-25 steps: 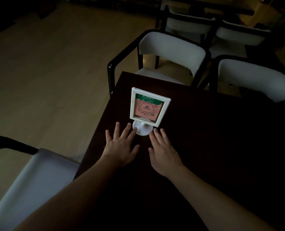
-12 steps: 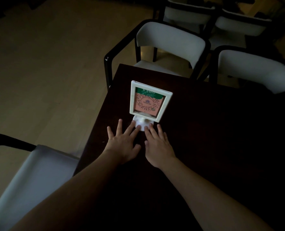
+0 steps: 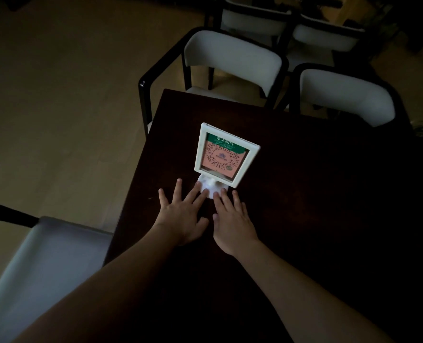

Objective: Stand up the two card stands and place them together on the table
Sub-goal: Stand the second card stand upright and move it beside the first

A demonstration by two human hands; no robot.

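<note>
One white card stand [image 3: 226, 154] stands upright on the dark table [image 3: 304, 219], with a pink and green card in its frame and a round white base [image 3: 211, 187]. My left hand [image 3: 183, 216] lies flat with spread fingers, its fingertips on the base's near left edge. My right hand [image 3: 232, 224] lies flat beside it, its fingertips touching the base's near right edge. Neither hand grips anything. I see only this one stand; the room is dim.
Two white-cushioned chairs [image 3: 232, 60] [image 3: 346, 97] stand at the table's far side, with more behind them. Another chair seat [image 3: 44, 266] sits at the near left. The table's left edge runs just left of my left hand, above the wood floor [image 3: 57, 107].
Both hands slid forward and closer together until their fingertips reached the stand's base. The stand stays upright.
</note>
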